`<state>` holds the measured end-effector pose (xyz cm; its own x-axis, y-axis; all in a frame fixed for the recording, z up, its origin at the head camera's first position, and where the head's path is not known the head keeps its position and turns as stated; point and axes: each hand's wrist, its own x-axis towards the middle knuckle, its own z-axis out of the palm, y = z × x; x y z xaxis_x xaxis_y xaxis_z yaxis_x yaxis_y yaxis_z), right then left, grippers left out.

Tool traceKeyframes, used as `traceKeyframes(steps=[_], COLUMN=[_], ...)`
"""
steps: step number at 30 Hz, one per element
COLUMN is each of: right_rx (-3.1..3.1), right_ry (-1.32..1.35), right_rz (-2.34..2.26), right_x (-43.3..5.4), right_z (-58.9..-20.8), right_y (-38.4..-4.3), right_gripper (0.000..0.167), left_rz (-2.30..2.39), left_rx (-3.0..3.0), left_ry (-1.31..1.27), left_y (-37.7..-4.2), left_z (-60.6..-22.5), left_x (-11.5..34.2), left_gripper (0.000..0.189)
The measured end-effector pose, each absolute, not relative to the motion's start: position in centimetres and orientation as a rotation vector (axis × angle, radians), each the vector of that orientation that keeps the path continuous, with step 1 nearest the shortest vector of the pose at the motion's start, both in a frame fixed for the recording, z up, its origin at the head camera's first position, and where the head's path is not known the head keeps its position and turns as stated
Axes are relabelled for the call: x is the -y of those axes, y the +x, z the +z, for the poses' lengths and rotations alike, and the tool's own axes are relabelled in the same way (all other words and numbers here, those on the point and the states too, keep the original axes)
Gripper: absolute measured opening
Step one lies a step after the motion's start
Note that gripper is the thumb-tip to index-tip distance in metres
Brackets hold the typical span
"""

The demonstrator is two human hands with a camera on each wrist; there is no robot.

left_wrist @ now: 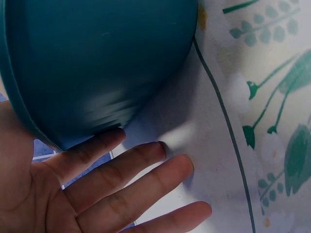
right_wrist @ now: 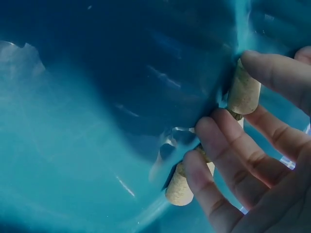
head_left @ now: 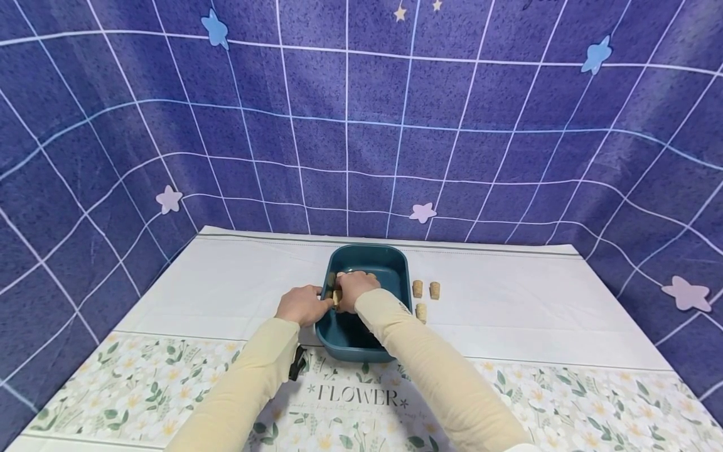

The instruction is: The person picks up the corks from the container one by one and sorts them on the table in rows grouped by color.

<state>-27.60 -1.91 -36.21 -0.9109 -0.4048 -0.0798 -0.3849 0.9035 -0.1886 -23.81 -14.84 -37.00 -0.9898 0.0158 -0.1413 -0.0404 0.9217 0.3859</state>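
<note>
A teal basin [head_left: 361, 356] stands on the table in the head view. My left hand [head_left: 304, 306] holds its left rim, thumb over the edge; in the left wrist view the other fingers [left_wrist: 141, 191] stretch along the outside, one touching the wall. My right hand [head_left: 354, 290] reaches inside by the left wall. In the right wrist view its thumb presses a cork [right_wrist: 244, 90] with a finger behind it. Other fingertips touch a lower cork [right_wrist: 180, 189]; another cork is partly hidden behind the fingers. Bright glints line the basin; I cannot tell whether water is in it.
Outside the basin's right side stand or lie three corks [head_left: 434, 290]. A floral cloth [head_left: 169, 383] covers the front of the white table [head_left: 508, 295]. Behind hangs a purple curtain [head_left: 373, 157] with a grid and stars.
</note>
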Motion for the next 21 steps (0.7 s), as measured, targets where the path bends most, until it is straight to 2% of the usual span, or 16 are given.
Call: traceKeyframes(steps=[21], right_rx=[-2.900], right_ry=[-0.624], right_rz=[-0.297], right_x=[1.2], right_z=[-35.1], right_y=[-28.0], right_gripper=[0.032], left_rz=[0.595], left_rx=[-2.916], left_ry=[-0.027], left_y=[-24.0], left_z=[-37.1], left_x=[14.8], left_gripper=[0.035])
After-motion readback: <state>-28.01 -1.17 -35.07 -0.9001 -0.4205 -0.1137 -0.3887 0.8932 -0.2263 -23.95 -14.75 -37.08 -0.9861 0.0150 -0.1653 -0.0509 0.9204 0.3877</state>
